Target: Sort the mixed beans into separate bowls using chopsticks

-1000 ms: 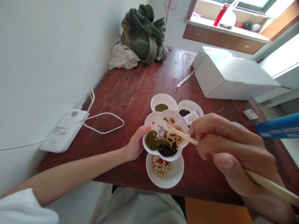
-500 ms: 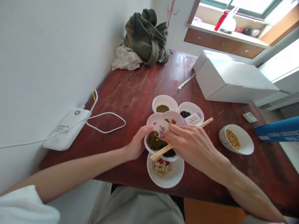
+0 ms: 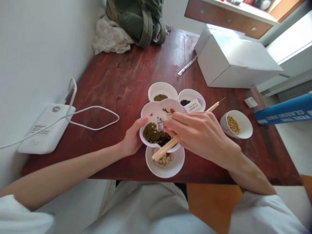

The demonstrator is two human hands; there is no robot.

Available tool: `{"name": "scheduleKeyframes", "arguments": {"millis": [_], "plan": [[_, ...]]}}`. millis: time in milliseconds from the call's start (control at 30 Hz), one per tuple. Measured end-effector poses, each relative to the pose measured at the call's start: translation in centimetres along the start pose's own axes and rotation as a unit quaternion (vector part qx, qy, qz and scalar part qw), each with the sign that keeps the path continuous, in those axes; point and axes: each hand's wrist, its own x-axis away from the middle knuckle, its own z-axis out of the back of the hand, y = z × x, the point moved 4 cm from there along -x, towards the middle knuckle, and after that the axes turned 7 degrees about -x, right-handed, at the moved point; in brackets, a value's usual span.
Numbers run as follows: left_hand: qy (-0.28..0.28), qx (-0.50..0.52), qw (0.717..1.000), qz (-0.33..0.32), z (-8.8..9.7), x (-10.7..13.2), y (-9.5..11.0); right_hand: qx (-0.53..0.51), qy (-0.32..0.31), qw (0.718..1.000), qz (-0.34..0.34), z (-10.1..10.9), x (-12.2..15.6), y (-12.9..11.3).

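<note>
A shallow white dish (image 3: 152, 110) with a purple rim and cartoon prints holds green mung beans (image 3: 151, 132) and some black beans. My left hand (image 3: 133, 136) grips its left edge, thumb on the rim. My right hand (image 3: 202, 131) is closed around a pair of wooden chopsticks (image 3: 164, 150), which slant across the dish's lower right edge. Its fingertips are bunched over the dish; whether they pinch anything else is hidden. Partly under the dish's near edge is a white bowl (image 3: 176, 169) of peanuts. A white label (image 3: 194, 106) sits on the dish's handle.
Behind the dish stand a mung bean bowl (image 3: 161, 86) and a black bean bowl (image 3: 191, 93). A bowl of yellow beans (image 3: 245, 126) is at right, near a blue object (image 3: 285, 110). A white box (image 3: 243, 61), bag (image 3: 146, 22) and cabled power bank (image 3: 46, 128) surround them.
The view has tilted downward, so the table things sit higher and further left. The dark beans in the dish look shifted toward the mung beans. Both hands keep their holds.
</note>
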Motion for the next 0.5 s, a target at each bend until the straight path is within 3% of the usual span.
{"name": "scheduleKeyframes", "arguments": {"millis": [167, 333, 400, 500], "plan": [[0.015, 0.006, 1.0, 0.003, 0.2, -0.1, -0.2, -0.097, -0.059, 0.991, 0.072, 2.8, 1.9, -1.7], [0.052, 0.008, 0.998, -0.018, 0.1, -0.2, -0.2, -0.08, -0.12, 0.986, 0.077, 2.3, 1.7, -2.8], [0.062, -0.004, 0.998, -0.017, 0.0, -0.2, 0.0, -0.086, -0.104, 0.987, 0.084, 2.0, 1.7, -2.7], [0.062, -0.004, 0.998, -0.015, -0.2, -0.3, 0.3, -0.162, -0.015, 0.985, 0.055, 2.1, 2.4, -0.7]]}}
